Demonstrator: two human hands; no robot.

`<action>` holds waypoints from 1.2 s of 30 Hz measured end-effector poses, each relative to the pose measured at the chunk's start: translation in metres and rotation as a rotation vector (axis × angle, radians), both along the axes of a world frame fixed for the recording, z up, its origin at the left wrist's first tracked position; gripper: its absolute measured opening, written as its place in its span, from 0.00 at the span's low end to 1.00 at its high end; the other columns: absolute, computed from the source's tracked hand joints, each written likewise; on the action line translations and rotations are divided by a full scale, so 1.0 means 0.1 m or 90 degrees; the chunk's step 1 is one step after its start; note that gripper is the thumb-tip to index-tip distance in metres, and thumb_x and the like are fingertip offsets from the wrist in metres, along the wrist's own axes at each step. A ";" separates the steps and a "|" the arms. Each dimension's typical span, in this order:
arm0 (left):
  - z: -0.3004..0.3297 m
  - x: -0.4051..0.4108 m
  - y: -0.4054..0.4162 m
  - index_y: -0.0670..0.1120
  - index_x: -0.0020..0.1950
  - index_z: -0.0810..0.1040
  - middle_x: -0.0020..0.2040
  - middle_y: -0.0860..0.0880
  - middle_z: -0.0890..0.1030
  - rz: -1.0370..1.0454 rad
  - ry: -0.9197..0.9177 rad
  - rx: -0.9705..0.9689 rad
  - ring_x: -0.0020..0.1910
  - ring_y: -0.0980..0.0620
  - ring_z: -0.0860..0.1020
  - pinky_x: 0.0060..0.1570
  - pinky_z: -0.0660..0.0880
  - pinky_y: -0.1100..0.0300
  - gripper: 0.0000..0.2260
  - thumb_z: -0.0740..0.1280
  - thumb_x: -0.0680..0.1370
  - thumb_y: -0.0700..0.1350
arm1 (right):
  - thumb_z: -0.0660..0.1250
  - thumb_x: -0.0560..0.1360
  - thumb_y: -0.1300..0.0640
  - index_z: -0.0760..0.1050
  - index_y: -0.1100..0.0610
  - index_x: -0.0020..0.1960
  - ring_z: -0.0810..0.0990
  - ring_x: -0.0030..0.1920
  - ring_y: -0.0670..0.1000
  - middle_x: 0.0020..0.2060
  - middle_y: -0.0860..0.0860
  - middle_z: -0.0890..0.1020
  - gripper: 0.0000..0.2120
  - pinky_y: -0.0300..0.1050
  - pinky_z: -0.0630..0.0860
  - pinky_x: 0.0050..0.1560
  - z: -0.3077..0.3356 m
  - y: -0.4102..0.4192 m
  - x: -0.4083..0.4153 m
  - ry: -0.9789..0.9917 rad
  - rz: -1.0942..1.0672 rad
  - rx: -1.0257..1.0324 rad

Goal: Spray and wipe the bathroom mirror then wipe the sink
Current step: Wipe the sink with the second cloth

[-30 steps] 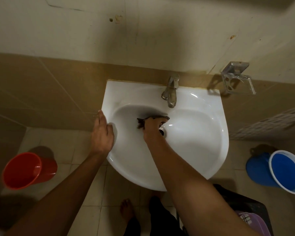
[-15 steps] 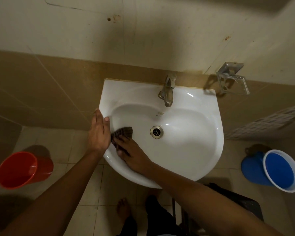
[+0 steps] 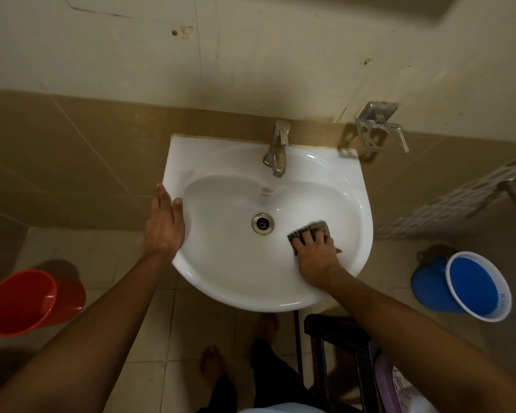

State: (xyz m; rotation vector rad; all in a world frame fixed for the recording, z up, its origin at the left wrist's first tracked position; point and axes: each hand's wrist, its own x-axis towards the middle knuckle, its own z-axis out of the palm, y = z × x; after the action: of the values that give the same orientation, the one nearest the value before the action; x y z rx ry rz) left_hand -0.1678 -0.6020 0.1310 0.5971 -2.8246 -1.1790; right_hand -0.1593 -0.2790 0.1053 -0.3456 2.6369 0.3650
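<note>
A: Right hand (image 3: 316,257) pressing the cloth (image 3: 309,232) flat, fingers (image 3: 304,239) spread on it, at four o'clock from the drain (image 3: 262,223).

B: Left hand (image 3: 164,225) open, bracing the sink (image 3: 251,293) rim at nine o'clock. Unwiped bowl lying leftward, likely next.

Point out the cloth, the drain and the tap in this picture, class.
cloth (image 3: 316,228): head view, on its checked part beyond the fingers.
drain (image 3: 262,223): head view, on the metal ring's middle.
tap (image 3: 277,153): head view, on the spout's body.
</note>
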 end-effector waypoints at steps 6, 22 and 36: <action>-0.04 -0.01 -0.01 0.37 0.79 0.51 0.79 0.38 0.56 -0.018 0.015 -0.006 0.77 0.39 0.58 0.76 0.57 0.48 0.28 0.52 0.85 0.51 | 0.54 0.77 0.53 0.65 0.55 0.69 0.71 0.62 0.66 0.64 0.60 0.70 0.21 0.63 0.68 0.60 0.34 -0.67 0.38 -0.108 -0.067 0.019; 0.26 0.30 0.07 0.44 0.80 0.53 0.80 0.43 0.54 -0.001 -0.010 0.186 0.79 0.44 0.54 0.77 0.52 0.44 0.32 0.53 0.82 0.61 | 0.62 0.77 0.56 0.79 0.55 0.55 0.78 0.54 0.59 0.56 0.59 0.80 0.10 0.52 0.76 0.51 0.82 -1.21 0.45 -0.452 -0.651 -1.070; 1.18 0.37 0.11 0.37 0.50 0.76 0.43 0.41 0.81 -0.111 0.064 0.611 0.42 0.44 0.79 0.39 0.78 0.56 0.16 0.73 0.68 0.45 | 0.71 0.75 0.53 0.75 0.60 0.64 0.79 0.60 0.64 0.58 0.62 0.81 0.20 0.64 0.76 0.60 1.45 -1.24 0.16 -0.296 -0.320 -1.204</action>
State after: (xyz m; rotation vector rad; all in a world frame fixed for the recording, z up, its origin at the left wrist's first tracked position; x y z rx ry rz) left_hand -0.1304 -0.5905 0.2493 0.2623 -2.1019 -2.4966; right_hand -0.1434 -0.4030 0.2502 -0.1954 1.6439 -2.0865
